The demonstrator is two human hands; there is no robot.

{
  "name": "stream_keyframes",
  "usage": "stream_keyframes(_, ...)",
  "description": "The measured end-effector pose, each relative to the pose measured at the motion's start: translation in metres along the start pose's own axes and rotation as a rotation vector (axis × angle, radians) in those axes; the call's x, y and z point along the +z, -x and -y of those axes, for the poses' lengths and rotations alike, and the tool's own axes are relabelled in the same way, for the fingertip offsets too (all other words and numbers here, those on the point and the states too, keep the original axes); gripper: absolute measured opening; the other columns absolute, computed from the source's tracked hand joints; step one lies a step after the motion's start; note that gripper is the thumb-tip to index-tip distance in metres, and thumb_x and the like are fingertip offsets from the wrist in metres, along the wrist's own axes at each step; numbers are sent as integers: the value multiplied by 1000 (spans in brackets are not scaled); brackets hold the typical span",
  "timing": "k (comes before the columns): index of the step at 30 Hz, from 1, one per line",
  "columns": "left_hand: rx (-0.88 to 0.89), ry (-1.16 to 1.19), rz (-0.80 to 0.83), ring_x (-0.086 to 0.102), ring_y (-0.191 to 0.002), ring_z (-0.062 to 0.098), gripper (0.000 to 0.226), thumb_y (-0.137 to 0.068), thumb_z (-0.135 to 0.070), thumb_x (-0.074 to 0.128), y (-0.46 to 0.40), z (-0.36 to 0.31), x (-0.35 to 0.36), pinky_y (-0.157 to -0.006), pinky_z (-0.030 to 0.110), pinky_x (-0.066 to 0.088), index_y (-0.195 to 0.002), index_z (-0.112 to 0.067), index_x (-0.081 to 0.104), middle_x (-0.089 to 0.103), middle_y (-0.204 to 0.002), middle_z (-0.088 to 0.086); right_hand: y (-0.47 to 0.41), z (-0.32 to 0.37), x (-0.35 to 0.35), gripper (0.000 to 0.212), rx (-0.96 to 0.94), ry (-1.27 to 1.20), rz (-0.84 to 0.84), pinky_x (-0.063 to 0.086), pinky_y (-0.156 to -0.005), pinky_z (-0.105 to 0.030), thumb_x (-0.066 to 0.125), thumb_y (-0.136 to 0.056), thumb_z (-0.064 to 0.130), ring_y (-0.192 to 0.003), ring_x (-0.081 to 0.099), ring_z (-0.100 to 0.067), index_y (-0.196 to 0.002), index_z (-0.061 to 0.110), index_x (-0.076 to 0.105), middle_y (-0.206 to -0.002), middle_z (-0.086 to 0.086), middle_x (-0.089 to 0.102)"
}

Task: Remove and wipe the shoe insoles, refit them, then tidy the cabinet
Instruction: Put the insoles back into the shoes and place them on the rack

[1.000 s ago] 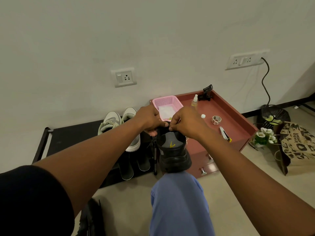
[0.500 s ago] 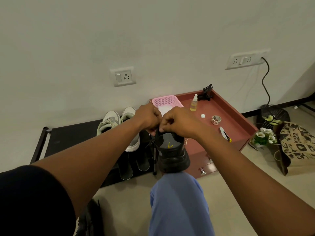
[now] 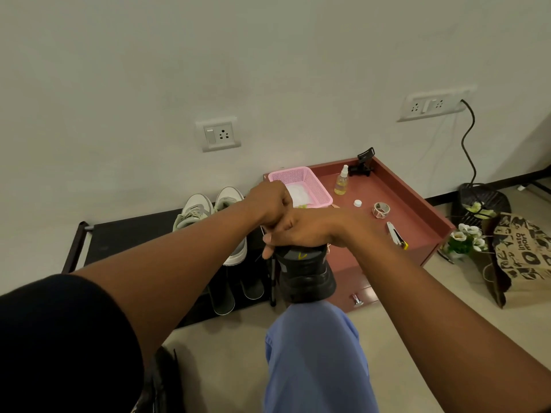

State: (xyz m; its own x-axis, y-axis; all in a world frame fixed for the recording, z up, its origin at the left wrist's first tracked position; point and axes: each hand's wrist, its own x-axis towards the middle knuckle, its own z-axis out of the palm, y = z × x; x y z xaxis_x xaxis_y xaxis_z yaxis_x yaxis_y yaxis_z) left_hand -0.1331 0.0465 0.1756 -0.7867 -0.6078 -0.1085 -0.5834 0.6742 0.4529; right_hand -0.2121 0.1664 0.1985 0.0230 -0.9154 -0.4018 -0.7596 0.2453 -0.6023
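Note:
A black shoe stands on end on my knee, which is in blue trousers. My right hand lies over the shoe's upper end with its fingers curled round it. My left hand is a closed fist just above and behind it, gripping something at the shoe's mouth. A yellow-green sliver, apparently the insole's edge, shows past the knuckles; the rest is hidden. On the red cabinet stands a pink basket with a white cloth inside.
A grey-white pair of sneakers sits on the black shoe rack to the left, with more shoes on the shelf below. The cabinet top holds a spray bottle, a white cap, a tape roll, a cutter and a black clip. A paper bag and flowers stand to the right.
My right hand has slid left across the shoe's top and now covers it. My left fist has closed tighter above it. The shoe stays on my knee.

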Motion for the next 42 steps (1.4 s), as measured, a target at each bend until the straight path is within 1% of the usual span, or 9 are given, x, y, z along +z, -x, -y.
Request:
stream_keyframes(5, -23, 5, -1, 65, -84, 24, 25, -86, 0, 61, -1, -3, 0, -65, 26, 47, -90, -15, 81, 76, -96, 5, 2, -4, 8, 27, 22, -150, -209, 50, -86, -30, 60, -98, 26, -91, 64, -13, -90, 21, 85, -91, 7, 77)
stream_keyframes(8, -81, 99, 3, 74, -66, 23, 18, -87, -3, 69, 1, -2, 2, -57, 25, 59, -89, -15, 83, 79, -85, 6, 11, -15, 13, 33, 23, -251, -357, 47, -74, -30, 55, -102, 25, -78, 61, -18, -89, 14, 84, -90, -7, 78)
stream_keyframes(11, -76, 105, -32, 71, -66, 19, 15, -85, -9, 74, 2, -3, 5, -68, 29, 61, -91, -21, 83, 79, -89, 6, 9, -25, 17, 37, 91, -272, -533, 43, -66, -32, 57, -101, 27, -68, 59, -22, -80, 11, 82, -72, -8, 72)
stream_keyframes(16, -132, 229, 0, 77, -65, 29, 6, -84, -14, 85, 3, -3, 4, -69, 40, 66, -89, -15, 82, 78, -92, 11, 12, -24, 9, 38, 209, -51, -684, 25, -49, -28, 62, -90, 20, -49, 34, -20, -57, 6, 49, -52, -6, 37)
stream_keyframes(20, -132, 240, 12, 77, -65, 29, 9, -82, -17, 88, 1, -9, 2, -61, 33, 65, -88, -14, 82, 78, -88, 10, 11, -22, -3, 29, 287, 24, -508, 30, -51, -27, 61, -92, 16, -57, 45, -21, -65, 10, 53, -62, -6, 47)
stream_keyframes(23, -76, 108, -10, 74, -60, 22, 2, -86, -16, 83, -2, -16, 2, -73, 34, 65, -87, -17, 83, 79, -89, 6, 4, -18, -10, 13, 324, 143, -350, 40, -54, -27, 56, -94, 10, -67, 54, -20, -93, 5, 67, -79, -8, 60)
stream_keyframes(26, -32, -3, -54, 68, -58, 14, 14, -88, -9, 71, -3, -20, 3, -82, 40, 63, -89, -16, 83, 80, -88, 7, -1, -14, -19, 31, 320, 148, -218, 58, -65, -32, 54, -95, 10, -84, 65, -26, -120, 10, 72, -112, -11, 70)
stream_keyframes(29, -41, -6, -44, 70, -61, 21, 17, -88, -7, 67, -3, -20, 2, -80, 43, 63, -88, -14, 83, 79, -87, 9, -6, -15, -22, 32, 309, 151, -155, 61, -70, -35, 59, -94, 13, -90, 68, -29, -123, 12, 72, -118, -12, 71)
stream_keyframes(42, -182, 248, 6, 76, -66, 24, 10, -82, -8, 85, 0, -10, -1, -66, 27, 64, -85, -18, 84, 79, -83, 6, -15, -30, -6, 7, 211, 216, -738, 58, -71, -36, 73, -79, 19, -78, 68, -25, -75, 14, 75, -80, -5, 73)
